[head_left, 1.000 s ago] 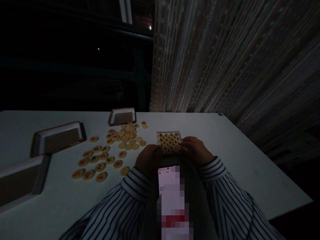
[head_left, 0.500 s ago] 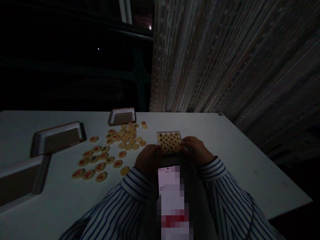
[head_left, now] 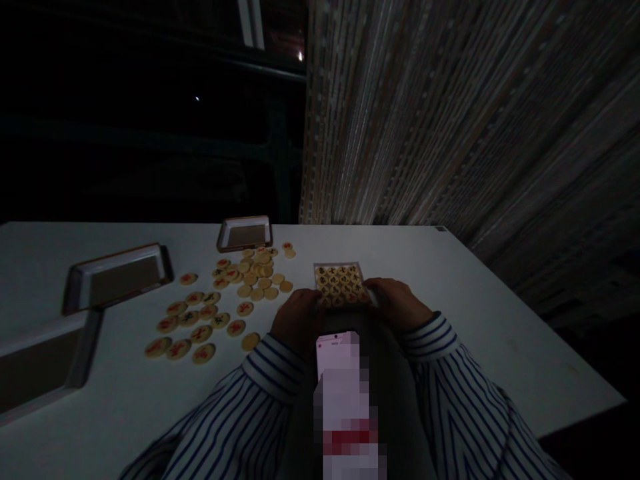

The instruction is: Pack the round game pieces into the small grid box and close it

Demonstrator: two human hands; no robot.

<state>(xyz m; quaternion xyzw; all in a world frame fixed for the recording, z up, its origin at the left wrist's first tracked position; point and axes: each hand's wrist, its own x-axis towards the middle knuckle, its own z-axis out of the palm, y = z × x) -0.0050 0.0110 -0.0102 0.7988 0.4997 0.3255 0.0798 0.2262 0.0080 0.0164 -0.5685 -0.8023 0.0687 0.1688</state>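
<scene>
BENCH (head_left: 500, 320): white, dimly lit | ROOM (head_left: 140, 140): dark, curtain (head_left: 380, 120) beyond bench | BOX (head_left: 315, 272) of discs (head_left: 341, 280): between hands, right of loose discs (head_left: 201, 333) | GRIP: left hand (head_left: 299, 319), right hand (head_left: 400, 305) clamped on box sides

Left hand (head_left: 299, 320) and right hand (head_left: 399, 303) face each other across the grip, one at each side, fingers bent inward and closed on it, the backs of both hands turned up and outward; the thumbs are partly lost in shadow. Behind the grip, the left wrist (head_left: 277, 360) and right wrist (head_left: 431, 335) lie wide of it, and the left forearm (head_left: 235, 407) and right forearm (head_left: 465, 400), in blue-striped sleeves, spread apart toward the body
</scene>
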